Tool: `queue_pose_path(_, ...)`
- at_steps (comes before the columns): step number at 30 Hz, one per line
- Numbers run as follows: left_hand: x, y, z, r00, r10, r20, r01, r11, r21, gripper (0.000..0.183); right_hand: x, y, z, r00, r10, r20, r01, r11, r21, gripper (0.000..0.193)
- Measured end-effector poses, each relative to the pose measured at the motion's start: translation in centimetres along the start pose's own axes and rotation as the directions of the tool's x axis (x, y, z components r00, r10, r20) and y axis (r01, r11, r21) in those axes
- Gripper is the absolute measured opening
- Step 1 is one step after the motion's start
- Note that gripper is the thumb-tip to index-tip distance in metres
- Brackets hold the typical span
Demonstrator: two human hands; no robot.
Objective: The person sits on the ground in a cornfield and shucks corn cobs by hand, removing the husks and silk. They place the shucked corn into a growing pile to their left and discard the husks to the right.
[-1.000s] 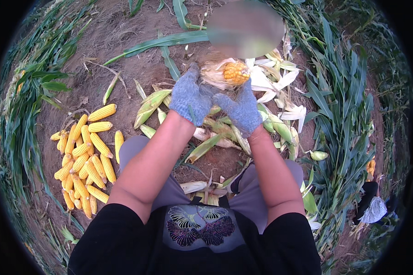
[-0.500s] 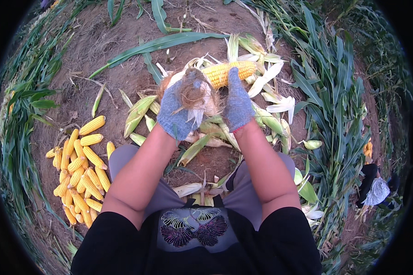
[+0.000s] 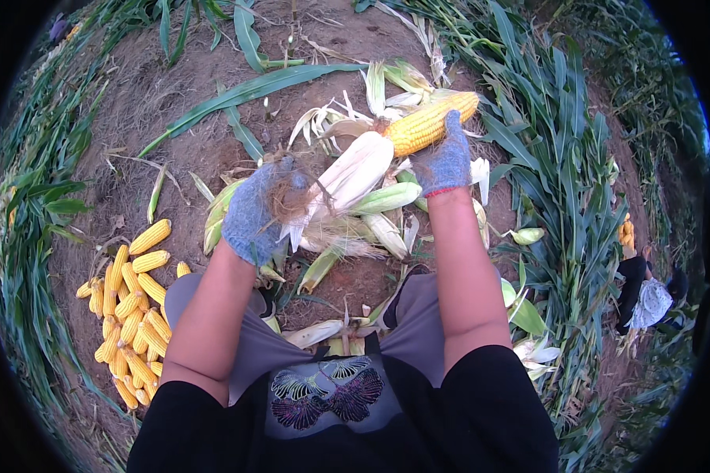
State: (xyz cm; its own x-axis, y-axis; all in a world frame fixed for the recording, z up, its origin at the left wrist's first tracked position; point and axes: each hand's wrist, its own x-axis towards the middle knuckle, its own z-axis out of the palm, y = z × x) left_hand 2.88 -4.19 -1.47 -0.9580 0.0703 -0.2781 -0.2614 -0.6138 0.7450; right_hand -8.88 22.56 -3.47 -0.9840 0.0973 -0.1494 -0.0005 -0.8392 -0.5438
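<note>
My right hand (image 3: 445,164), in a grey knit glove, grips a bare yellow ear of corn (image 3: 427,124), its thumb lying along the kernels. At the cob's left end a pale husk (image 3: 356,175) trails down toward my other hand; whether the two are still joined I cannot tell. My left hand (image 3: 252,211), gloved alike, is closed on the loose end of that husk, with a tangle of brown silk (image 3: 290,193) over its fingers. Under and around both hands lie stripped husks (image 3: 386,201), pale and green, on the soil.
A pile of husked corn ears (image 3: 138,323) lies to my left. Cut green stalks (image 3: 556,158) run along the right, and more leaves (image 3: 35,205) line the left edge. A long leaf (image 3: 252,88) crosses the soil ahead. At far right part of another person (image 3: 647,299) shows.
My hands have moved apart: the right one carried the cob up and rightward, the left one went left with the husk end. The husk now stretches out between them.
</note>
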Motion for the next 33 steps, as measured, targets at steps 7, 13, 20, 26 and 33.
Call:
queue_pose_path(7,0.2,3.0,-1.4,0.906,0.414,0.089,-0.13,0.071,0.989,0.027,-0.9,-0.2,0.2,0.961,-0.24,0.138,0.275,0.893,-0.356,0.046)
queue_pose_path(13,1.4,2.7,0.0,0.841,0.527,0.126,-0.367,0.382,0.848,0.041,-4.3,2.9,2.8,0.892,-0.157,0.424,0.45,0.399,-0.799,0.057)
queue_pose_path(20,3.2,-0.6,2.1,0.847,0.524,-0.094,-0.481,0.829,0.284,0.037,-9.9,8.0,5.3,0.689,0.049,0.723,0.724,-0.045,-0.688,0.065)
queue_pose_path(26,3.2,2.7,0.1,0.846,0.496,-0.198,-0.52,0.848,-0.098,0.018,-8.3,8.3,4.6,0.716,0.349,0.604,0.64,0.017,-0.768,0.087)
queue_pose_path(33,1.7,3.8,0.0,0.851,0.512,-0.118,-0.525,0.829,-0.193,0.023,-7.5,10.0,2.7,0.697,0.47,0.541,0.488,0.242,-0.839,0.078)
